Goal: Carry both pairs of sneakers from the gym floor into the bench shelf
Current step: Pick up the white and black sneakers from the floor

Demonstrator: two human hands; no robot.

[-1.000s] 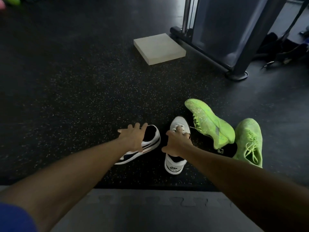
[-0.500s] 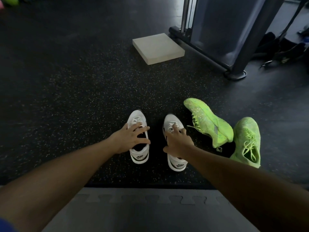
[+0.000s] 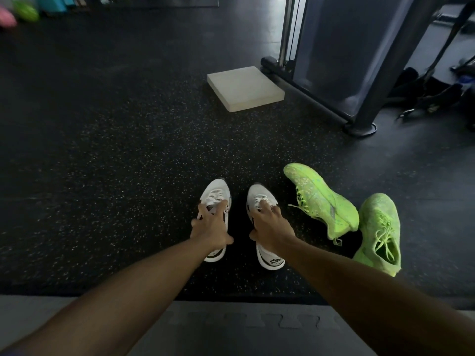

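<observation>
**Hands on the white sneakers**

Two white sneakers stand side by side on the floor (image 3: 108,160). The left hand (image 3: 211,228) grips the left sneaker (image 3: 214,195); the right hand (image 3: 271,228) grips the right sneaker (image 3: 259,197), heel marked "NIKE". Green sneakers (image 3: 321,201) lie just beside.

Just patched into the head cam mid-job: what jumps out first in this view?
The neon green sneakers glow against the dark speckled floor, right of centre, one tipped on its side. Beside them, the left hand and right hand each rest on a white sneaker, the pair upright side by side. A pale foam block lies beyond.
</observation>
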